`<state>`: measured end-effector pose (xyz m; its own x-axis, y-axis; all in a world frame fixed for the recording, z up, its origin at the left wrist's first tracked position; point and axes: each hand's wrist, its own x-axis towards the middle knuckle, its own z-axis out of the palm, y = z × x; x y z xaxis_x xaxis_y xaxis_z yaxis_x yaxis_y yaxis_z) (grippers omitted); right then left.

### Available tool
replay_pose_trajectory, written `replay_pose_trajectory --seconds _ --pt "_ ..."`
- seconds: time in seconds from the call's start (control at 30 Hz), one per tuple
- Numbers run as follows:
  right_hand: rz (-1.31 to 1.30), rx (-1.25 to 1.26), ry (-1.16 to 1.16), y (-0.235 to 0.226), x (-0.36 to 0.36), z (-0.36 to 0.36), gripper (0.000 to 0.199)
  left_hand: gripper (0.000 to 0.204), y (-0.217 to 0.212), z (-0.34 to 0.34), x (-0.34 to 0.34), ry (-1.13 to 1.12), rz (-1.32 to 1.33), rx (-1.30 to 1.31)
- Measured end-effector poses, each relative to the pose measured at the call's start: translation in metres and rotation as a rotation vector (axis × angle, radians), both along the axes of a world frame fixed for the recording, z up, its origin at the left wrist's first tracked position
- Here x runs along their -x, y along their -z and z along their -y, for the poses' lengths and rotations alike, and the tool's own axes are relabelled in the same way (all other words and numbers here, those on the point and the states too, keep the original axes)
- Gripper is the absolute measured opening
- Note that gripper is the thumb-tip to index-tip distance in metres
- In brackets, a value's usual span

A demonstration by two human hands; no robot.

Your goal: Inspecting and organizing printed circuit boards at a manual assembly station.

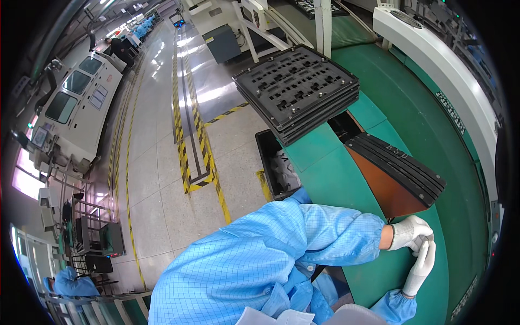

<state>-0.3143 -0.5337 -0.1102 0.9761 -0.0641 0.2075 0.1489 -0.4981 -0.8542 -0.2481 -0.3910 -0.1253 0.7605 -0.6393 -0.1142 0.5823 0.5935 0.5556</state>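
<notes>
Both my hands wear white gloves and meet above the green mat (374,281) at the right. My left hand (411,233) has its fingers bent inward, the tips against the other hand. My right hand (421,268) points away from me, its fingers held together and bent toward the left one. Whatever lies between the fingertips, if anything, is hidden. Just beyond the hands stands a stack of dark slabs (398,168) with an orange-brown side, close to my left glove. Farther off, a stack of black fixture plates (298,81) with many cutouts rests on the bench.
A black bin (265,157) with pale crumpled material stands left of the bench edge. A long white machine housing (433,49) curves along the right. Yellow-black floor tape (216,187) marks the aisle. A white machine (81,103) and a seated person (73,281) are at the left.
</notes>
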Motion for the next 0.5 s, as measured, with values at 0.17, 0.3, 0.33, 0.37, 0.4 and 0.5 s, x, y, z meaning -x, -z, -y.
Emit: replay_pose_trajectory --seconds 0.17,0.3,0.33,0.37,0.4,0.5 --pt "-0.05 0.017 -0.013 0.0001 0.0002 0.007 0.027 0.023 -0.0015 0.0009 0.0005 -0.011 0.007 -0.012" --pt "-0.02 0.018 -0.006 0.0017 -0.0008 0.0029 0.027 0.022 0.0018 0.0004 0.0009 -0.016 -0.018 0.006" --pt "-0.023 0.018 -0.011 0.0043 -0.0021 0.002 0.027 0.022 0.0032 -0.0008 0.0003 -0.021 -0.021 0.005" --pt "0.003 0.027 -0.004 0.0057 -0.0017 0.0035 0.027 0.022 0.002 0.0003 0.0006 -0.019 -0.022 -0.002" --pt "0.029 0.038 0.002 0.0066 -0.0013 0.0046 0.027 0.021 0.0011 0.0007 0.001 -0.018 -0.024 -0.01" --pt "0.018 0.023 0.005 0.0065 -0.001 0.0056 0.027 0.021 -0.0001 -0.0003 0.0011 -0.011 -0.002 -0.005"
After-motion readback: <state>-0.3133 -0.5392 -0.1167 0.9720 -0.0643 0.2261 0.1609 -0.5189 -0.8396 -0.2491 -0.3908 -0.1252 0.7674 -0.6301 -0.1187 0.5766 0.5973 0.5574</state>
